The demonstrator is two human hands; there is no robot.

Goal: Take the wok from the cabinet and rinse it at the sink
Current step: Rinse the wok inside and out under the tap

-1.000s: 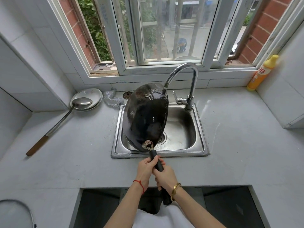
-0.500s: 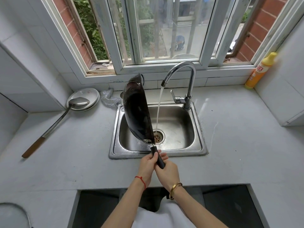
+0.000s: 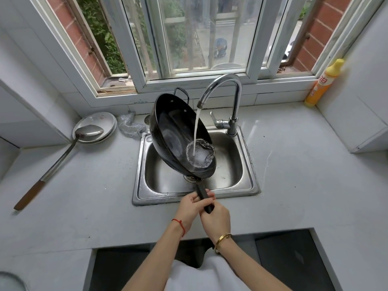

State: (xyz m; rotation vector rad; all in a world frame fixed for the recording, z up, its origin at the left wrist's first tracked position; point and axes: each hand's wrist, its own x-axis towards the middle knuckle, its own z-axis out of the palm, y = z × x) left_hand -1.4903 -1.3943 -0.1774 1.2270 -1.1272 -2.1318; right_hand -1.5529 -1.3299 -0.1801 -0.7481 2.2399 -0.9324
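A black wok (image 3: 172, 133) is held tilted over the steel sink (image 3: 251, 181), its inside turned up and to the right. Water runs from the chrome faucet (image 3: 226, 85) into the wok's lower right side, where it pools and splashes. My left hand (image 3: 190, 207) and my right hand (image 3: 216, 219) both grip the wok's black straight handle just in front of the sink's near rim. The wok's small loop handle points toward the window.
A long metal ladle (image 3: 63, 156) with a wooden grip rests on a plate (image 3: 105, 120) left of the sink. A steel scourer (image 3: 130, 127) lies by the sink's back left corner. A yellow detergent bottle (image 3: 321, 85) stands at the far right windowsill corner. A dark opening gapes below the counter edge.
The wok has rolled from underside up, through edge-on, to inside facing up. The water stream now falls inside the wok instead of passing beside it.
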